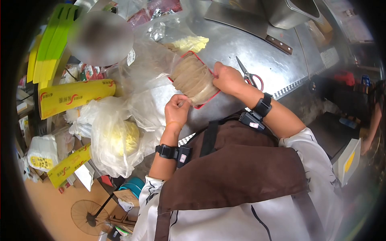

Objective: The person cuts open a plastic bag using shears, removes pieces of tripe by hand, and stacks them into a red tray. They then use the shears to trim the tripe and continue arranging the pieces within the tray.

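A red-edged pack (194, 78) of brownish-grey, layered food lies tilted in front of me on the steel counter; I cannot make out the kind of food. My left hand (177, 111) pinches its near left corner between thumb and fingers. At the pack's right edge, my right hand (230, 78) is closed on the rim, with the thumb at the upper corner. Crumpled clear plastic bags (146, 66) reach up to the pack's left side. Scissors (251, 76) with red-and-black handles lie just right of my right hand.
Beyond the scissors, a wide-bladed cleaver (241, 22) lies near a steel container (291, 14). Pale yellow food (189, 43) rests in plastic behind the pack. At left are a yellow film box (76, 98) and a bag of yellow food (120, 138). The steel counter (225, 48) has a near edge by my apron.
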`<state>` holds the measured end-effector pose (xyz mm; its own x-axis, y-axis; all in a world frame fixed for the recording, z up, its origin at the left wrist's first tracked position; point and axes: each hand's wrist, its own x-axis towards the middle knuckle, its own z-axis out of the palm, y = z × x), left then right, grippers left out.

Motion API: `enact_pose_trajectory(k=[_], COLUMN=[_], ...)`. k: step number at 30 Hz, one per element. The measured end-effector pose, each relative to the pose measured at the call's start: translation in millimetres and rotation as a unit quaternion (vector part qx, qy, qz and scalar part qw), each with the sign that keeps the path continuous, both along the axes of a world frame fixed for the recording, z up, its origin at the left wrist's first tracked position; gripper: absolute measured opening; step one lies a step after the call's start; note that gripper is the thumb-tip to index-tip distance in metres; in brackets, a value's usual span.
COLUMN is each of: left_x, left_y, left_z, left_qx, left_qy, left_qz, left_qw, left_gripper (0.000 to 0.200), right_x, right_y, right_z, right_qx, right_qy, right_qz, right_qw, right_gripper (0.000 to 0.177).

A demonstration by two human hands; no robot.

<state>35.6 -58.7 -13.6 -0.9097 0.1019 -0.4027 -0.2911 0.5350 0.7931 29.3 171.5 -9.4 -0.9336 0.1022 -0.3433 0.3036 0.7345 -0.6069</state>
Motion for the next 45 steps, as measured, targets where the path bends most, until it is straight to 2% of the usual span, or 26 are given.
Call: enact_pose_trajectory(k=[6, 10, 16, 22, 24, 27, 28, 29, 32, 33, 39, 45], left_x=[8.6, 9.4, 12.9, 2.3, 3.2, 5.0, 5.3, 6.8, 4.1, 1.9, -12.6, -24.1], left_y=[-0.2, -8.8, -3.7, 2.7, -3.4, -12.1, -13.7, -12.2, -10.1, -8.5, -4.5, -0.9], left_z=[-11.0, -17.9, -15.9, -6.8, -2.1, 4.0, 8.1, 12.6, -5.7, -8.6, -15.2, -16.9], left_qx=[0.039, 0.108, 0.064, -0.075, -0.055, -0.001, 0.020, -0.039, -0.113, -0.125, -0.117, -0.076], left_qy=[0.006, -0.028, -0.034, -0.059, -0.023, 0.048, 0.075, 0.105, 0.301, 0.329, 0.383, 0.328], left_qz=[0.029, 0.047, 0.039, -0.015, 0.003, 0.019, 0.022, -0.007, -0.034, -0.021, 0.011, 0.024], left_qw=[0.999, 0.993, 0.997, 0.995, 0.998, 0.999, 0.997, 0.994, 0.946, 0.936, 0.916, 0.941], left_gripper=[0.021, 0.017, 0.011, 0.022, 0.026, 0.033, 0.036, 0.035, 0.033, 0.027, 0.013, 0.009], right_x=[11.8, 17.7, 18.6, 16.4, 16.1, 11.6, 8.3, 5.3, -2.5, -4.0, -2.1, 5.3], right_y=[13.4, 16.9, 10.2, 19.4, 19.2, 7.4, 3.1, -1.6, -11.7, -13.0, -9.1, 2.0], right_z=[8.6, 20.5, 10.7, 24.4, 36.6, 47.1, 48.3, 48.9, 49.1, 49.5, 58.5, 61.5], right_qx=[-0.109, -0.131, -0.080, -0.053, -0.038, -0.048, -0.053, -0.058, -0.070, -0.072, -0.053, -0.027], right_qy=[0.030, 0.014, 0.000, 0.019, 0.069, 0.225, 0.233, 0.241, 0.280, 0.294, 0.257, 0.232], right_qz=[-0.014, -0.033, 0.001, 0.021, 0.032, 0.090, 0.109, 0.128, 0.154, 0.156, 0.177, 0.164], right_qw=[0.994, 0.991, 0.997, 0.998, 0.996, 0.969, 0.965, 0.960, 0.945, 0.940, 0.948, 0.958], right_gripper=[0.026, 0.026, 0.025, 0.025, 0.021, 0.013, 0.011, 0.010, 0.008, 0.008, 0.007, 0.007])
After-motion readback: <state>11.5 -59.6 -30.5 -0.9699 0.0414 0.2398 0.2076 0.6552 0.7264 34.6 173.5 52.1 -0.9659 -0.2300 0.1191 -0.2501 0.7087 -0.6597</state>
